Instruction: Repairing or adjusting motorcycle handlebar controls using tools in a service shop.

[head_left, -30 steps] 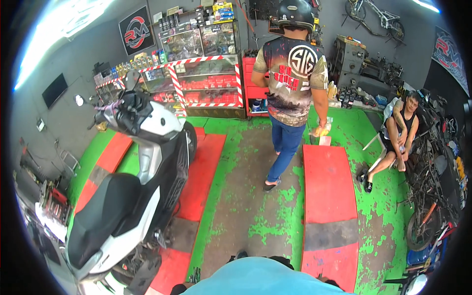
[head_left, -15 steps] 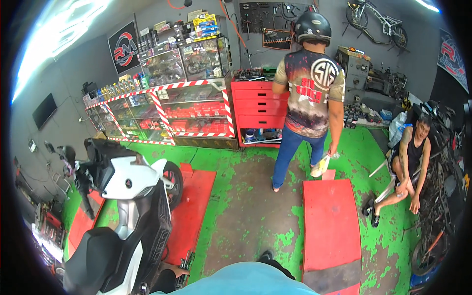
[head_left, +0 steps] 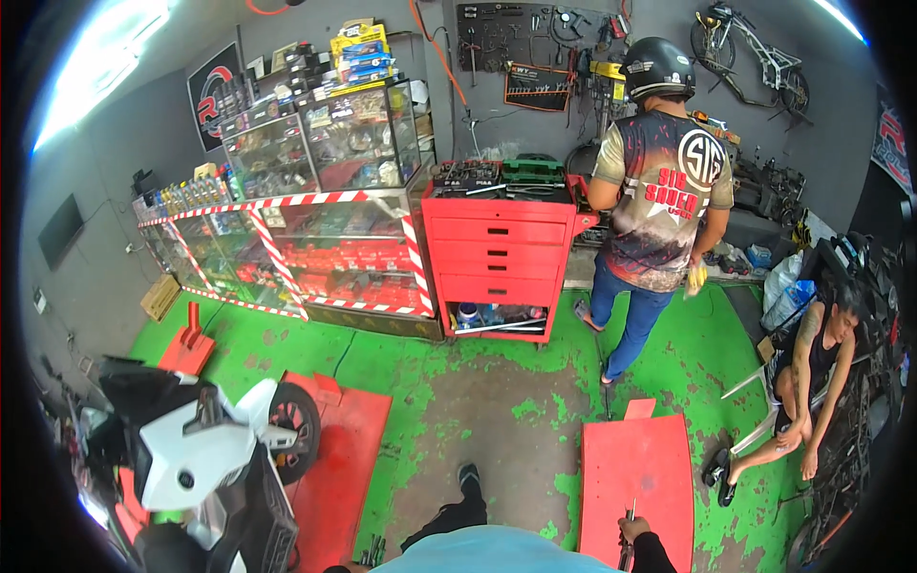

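Observation:
My right hand (head_left: 634, 530) is closed around a slim metal hand tool (head_left: 627, 556), its narrow tip pointing forward; the exact kind cannot be made out. It is held above a red ramp panel (head_left: 635, 458). Only a sliver of my left hand (head_left: 357, 568) shows at the lower edge, beside a cluster of dark metal tools (head_left: 373, 550) that it appears to carry. Its fingers are mostly hidden. The white and black scooter (head_left: 196, 458) stands at the left, next to another red ramp panel (head_left: 334, 468).
Ahead stands a red tool cabinet (head_left: 497, 244) with tools on top, beside a glass display case (head_left: 344, 248). A helmeted person (head_left: 659, 191) stands right of the cabinet. Another person (head_left: 812, 382) sits at the far right near motorcycle parts (head_left: 855, 420). Green, worn floor (head_left: 497, 411) lies between the ramps.
The view has moved forward, bringing the red cabinet closer and the scooter lower. My right hand has come into view with the tool. The helmeted person has stepped to the right.

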Motion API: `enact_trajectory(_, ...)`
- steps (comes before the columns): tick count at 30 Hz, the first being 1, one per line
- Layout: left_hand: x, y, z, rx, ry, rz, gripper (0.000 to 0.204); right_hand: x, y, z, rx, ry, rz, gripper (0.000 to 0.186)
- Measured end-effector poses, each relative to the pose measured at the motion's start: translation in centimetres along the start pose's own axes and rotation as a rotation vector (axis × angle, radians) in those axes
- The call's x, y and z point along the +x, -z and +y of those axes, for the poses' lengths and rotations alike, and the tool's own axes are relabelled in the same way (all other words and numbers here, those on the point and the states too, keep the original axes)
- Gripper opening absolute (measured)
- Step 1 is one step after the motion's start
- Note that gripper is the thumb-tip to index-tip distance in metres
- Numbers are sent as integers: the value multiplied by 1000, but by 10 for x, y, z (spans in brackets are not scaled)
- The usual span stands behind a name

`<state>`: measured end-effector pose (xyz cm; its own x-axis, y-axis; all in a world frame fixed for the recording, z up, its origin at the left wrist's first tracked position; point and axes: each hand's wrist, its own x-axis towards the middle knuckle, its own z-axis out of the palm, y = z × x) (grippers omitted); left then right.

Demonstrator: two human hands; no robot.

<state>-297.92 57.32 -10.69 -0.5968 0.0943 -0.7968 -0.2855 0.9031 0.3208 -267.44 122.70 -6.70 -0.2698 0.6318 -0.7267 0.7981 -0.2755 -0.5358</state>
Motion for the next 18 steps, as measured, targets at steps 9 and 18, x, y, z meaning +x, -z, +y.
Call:
enact_trajectory(9,98,160,208,80,-67,-20,52,107,-104,-51,-539,168,312,34)
enact_trajectory(18,55,404,653,527,-664,162,41,207,-134,-182,-229,64,154,38)
